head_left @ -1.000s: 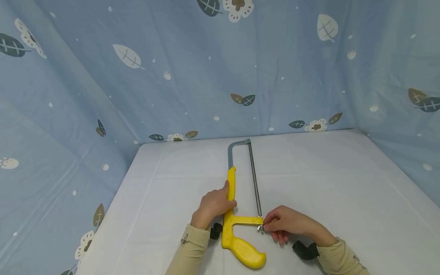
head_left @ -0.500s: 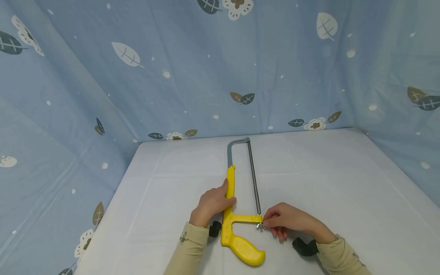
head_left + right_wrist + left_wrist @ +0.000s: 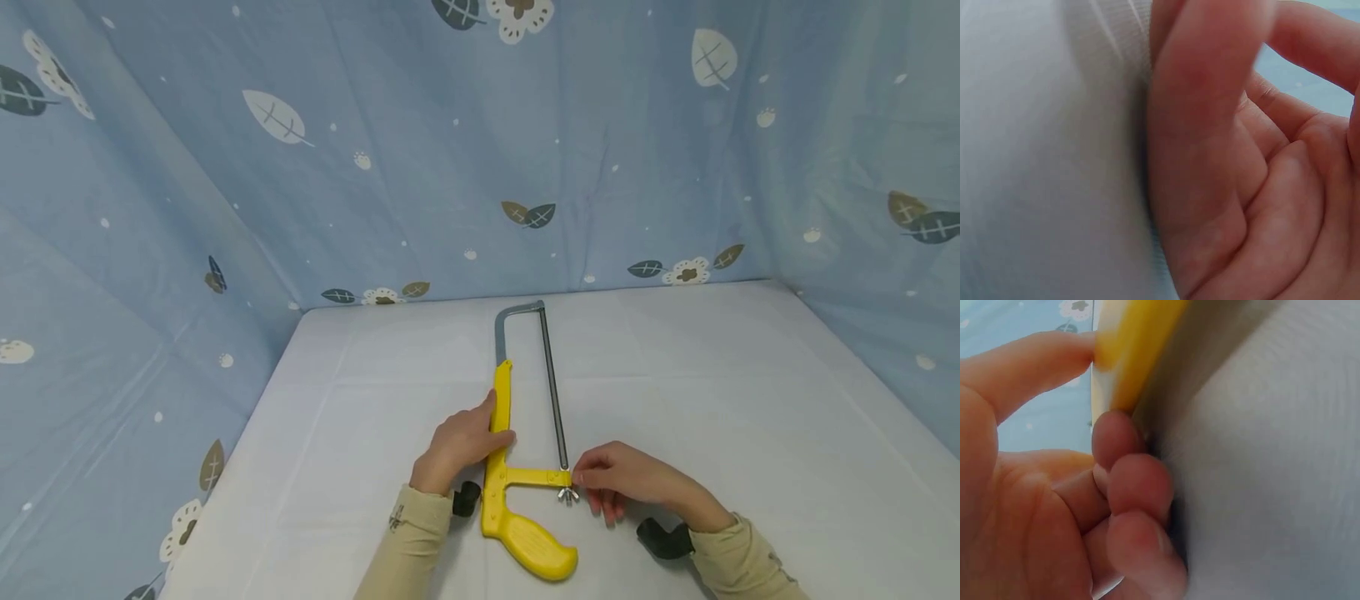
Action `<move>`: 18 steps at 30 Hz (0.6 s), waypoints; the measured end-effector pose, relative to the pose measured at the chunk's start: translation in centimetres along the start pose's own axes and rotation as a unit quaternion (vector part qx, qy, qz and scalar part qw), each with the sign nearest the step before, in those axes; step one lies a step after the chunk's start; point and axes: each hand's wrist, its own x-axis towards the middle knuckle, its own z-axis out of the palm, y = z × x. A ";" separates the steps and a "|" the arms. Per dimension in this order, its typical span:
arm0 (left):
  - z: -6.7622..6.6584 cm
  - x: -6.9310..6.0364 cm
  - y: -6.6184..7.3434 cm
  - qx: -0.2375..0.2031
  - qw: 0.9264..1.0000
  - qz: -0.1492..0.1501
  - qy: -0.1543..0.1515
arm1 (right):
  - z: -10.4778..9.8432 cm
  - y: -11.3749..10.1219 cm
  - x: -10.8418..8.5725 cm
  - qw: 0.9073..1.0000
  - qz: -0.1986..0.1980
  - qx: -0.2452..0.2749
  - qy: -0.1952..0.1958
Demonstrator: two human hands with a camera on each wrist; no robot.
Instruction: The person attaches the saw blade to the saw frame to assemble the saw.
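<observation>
A hacksaw [image 3: 536, 477] with a yellow frame and handle lies flat on the white-covered table in the head view. Its grey front end points away and its blade side faces right. My left hand [image 3: 465, 437] grips the yellow frame bar, thumb across it, forefinger along it; three fingertips curl under its edge in the left wrist view. My right hand [image 3: 626, 477] has thumb and forefinger together at the right end of the yellow crossbar, just above the silver wing nut [image 3: 567, 496]. What lies between those fingertips is hidden. The right wrist view shows bent fingers [image 3: 1197, 137] close to the cloth.
The white cloth [image 3: 720, 392] covers the table all round the saw. Blue curtain [image 3: 420, 167] with leaves and flowers rises behind and at both sides. Black wrist devices [image 3: 665, 539] sit under the sleeves.
The right fingertips have shifted slightly up from beside the wing nut, and its wings now show at a different angle. The left hand and saw hold the same place.
</observation>
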 end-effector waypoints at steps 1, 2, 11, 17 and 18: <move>-0.1 0.0 0.0 -0.004 1.000 0.002 -0.001 | -0.1 -0.1 0.0 1.000 -0.003 -0.004 0.005; -0.2 0.0 0.0 -0.008 1.000 0.002 -0.002 | -0.2 -0.2 -0.1 1.000 -0.006 -0.009 0.012; -2.1 0.3 -1.7 -0.021 1.000 0.001 0.020 | -2.9 -1.7 -1.0 0.975 -0.016 -0.144 0.169; -4.9 0.4 -3.2 0.038 0.997 0.009 0.073 | -6.6 -2.7 -2.0 0.915 -0.003 -0.305 0.262; -5.3 0.5 -3.5 0.051 0.996 0.011 0.079 | -7.3 -2.8 -2.2 0.905 -0.004 -0.331 0.269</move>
